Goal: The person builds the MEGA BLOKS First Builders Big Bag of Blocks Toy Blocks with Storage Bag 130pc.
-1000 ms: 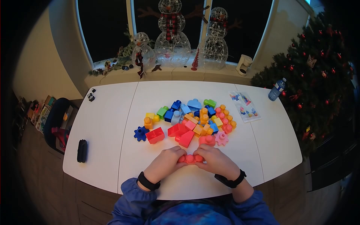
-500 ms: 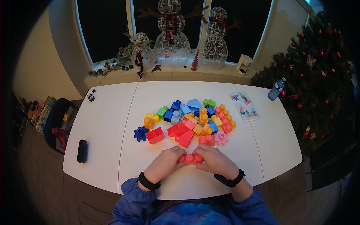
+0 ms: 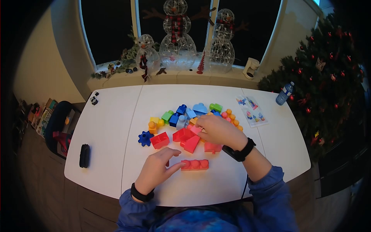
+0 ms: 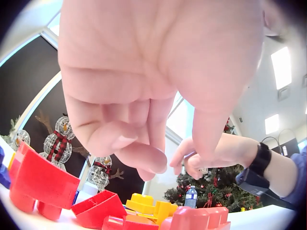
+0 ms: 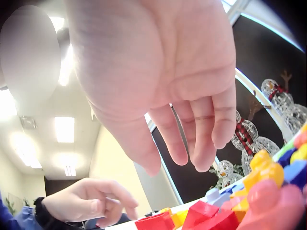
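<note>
A row of pink-red blocks (image 3: 195, 165) with round studs lies on the white table near its front edge. Just left of it is the left hand (image 3: 156, 170), thumb and fingers apart and holding nothing; the thumb tip is close to the row's left end. The right hand (image 3: 222, 131) hovers over the right part of the block pile, fingers pointing down and hiding several blocks. In the right wrist view its fingers (image 5: 204, 153) hang relaxed with nothing between them, above an orange block (image 5: 264, 170) and a pink block (image 5: 273, 206).
Red blocks (image 3: 159, 140) and a blue gear-shaped piece (image 3: 145, 138) lie at the pile's left. A black case (image 3: 84, 156) is on the left of the table. Picture sheets (image 3: 252, 111) and a water bottle (image 3: 285, 93) are at the back right.
Both hands have let go of the pink-red row, which stays on the table. The right hand has moved up and forward over the pile; the left has drawn slightly left.
</note>
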